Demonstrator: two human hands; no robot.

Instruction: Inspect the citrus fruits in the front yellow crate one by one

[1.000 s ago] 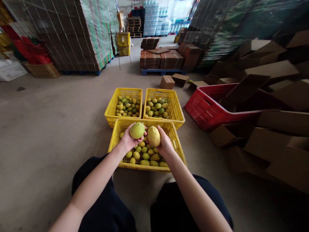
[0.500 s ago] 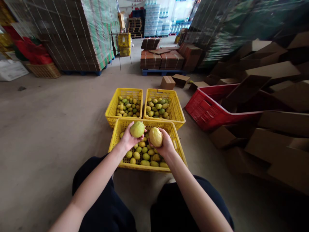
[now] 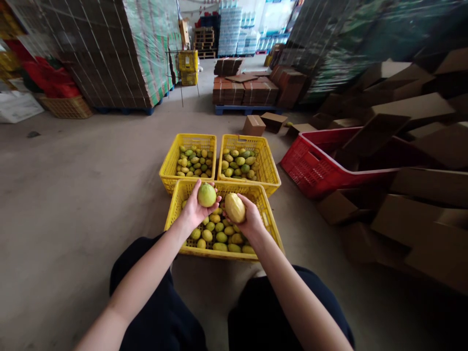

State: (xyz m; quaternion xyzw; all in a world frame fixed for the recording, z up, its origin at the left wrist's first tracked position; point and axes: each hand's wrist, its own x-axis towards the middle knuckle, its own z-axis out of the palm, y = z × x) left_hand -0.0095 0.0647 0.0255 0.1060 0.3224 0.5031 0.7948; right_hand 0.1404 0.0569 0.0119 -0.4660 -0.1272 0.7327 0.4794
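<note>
Left hand (image 3: 193, 210) cups a green fruit (image 3: 206, 195) on open, loosely curled fingers; it could roll off. Right hand (image 3: 249, 218) wraps a yellow fruit (image 3: 234, 207), apparently firmly. Both hang above the near crate (image 3: 268, 226); a drop would bruise fruit below.

Both forearms cut off at bottom edge; cardboard boxes (image 3: 413, 117) blurred right.

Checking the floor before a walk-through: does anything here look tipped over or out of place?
Yes. The red crate on the right sits tilted among loosely heaped cardboard boxes, not flat. The three yellow crates stand level, and no fruit lies spilled around them.
</note>
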